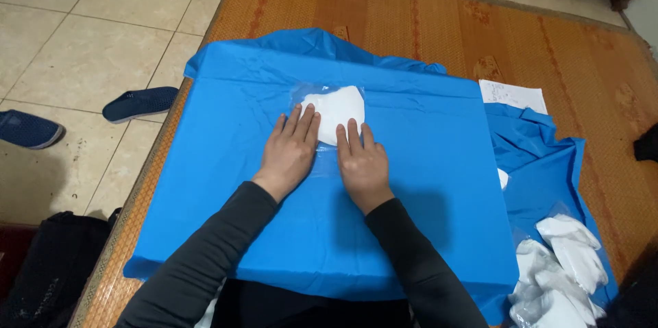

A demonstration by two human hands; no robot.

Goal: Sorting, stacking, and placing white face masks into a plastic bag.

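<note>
A folded white item in a clear plastic bag point(338, 107) lies on a raised surface covered with blue cloth point(425, 184). My left hand point(291, 150) rests flat with fingers spread on the bag's lower left part. My right hand point(362, 161) lies flat beside it, its fingertips touching the white item's lower edge. Both palms press down and grasp nothing. Dark long sleeves cover both forearms.
A pile of white items in clear bags point(558, 273) lies at lower right on more blue cloth. A white paper sheet point(513, 95) sits on the woven orange mat point(411, 13). Two dark blue slippers point(140, 103) lie on the tiled floor at left. A black bag point(51, 266) is at lower left.
</note>
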